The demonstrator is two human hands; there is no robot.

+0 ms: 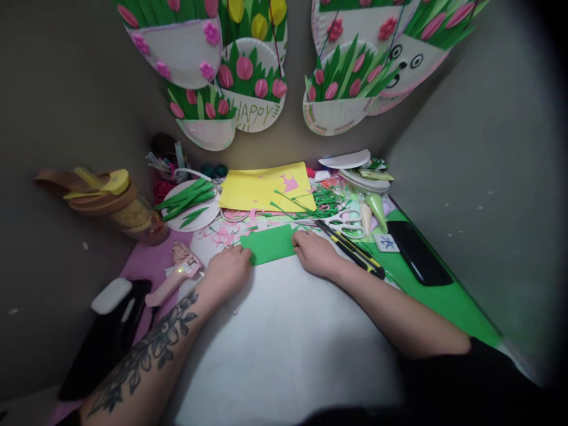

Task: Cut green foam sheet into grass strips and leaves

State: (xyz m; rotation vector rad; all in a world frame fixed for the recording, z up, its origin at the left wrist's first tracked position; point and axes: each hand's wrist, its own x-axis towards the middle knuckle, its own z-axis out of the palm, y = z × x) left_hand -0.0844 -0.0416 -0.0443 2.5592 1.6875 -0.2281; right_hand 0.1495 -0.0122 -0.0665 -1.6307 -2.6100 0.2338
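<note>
A small green paper rectangle [270, 244] lies flat on the white work surface [284, 331]. My left hand [228, 269] has its fingers curled and pinched on the paper's left edge. My right hand [315, 251] presses down on the paper's right edge with bent fingers. Both forearms reach in from the bottom, the left one tattooed.
A yellow sheet [266, 186], a plate of green paper leaves [189, 204], scissors [344, 222] and a yellow-black utility knife [352, 248] lie behind the hands. A pink glue gun [177, 275] sits left, a black phone [419, 253] right. Paper-plate flower crafts [251, 83] hang on the wall.
</note>
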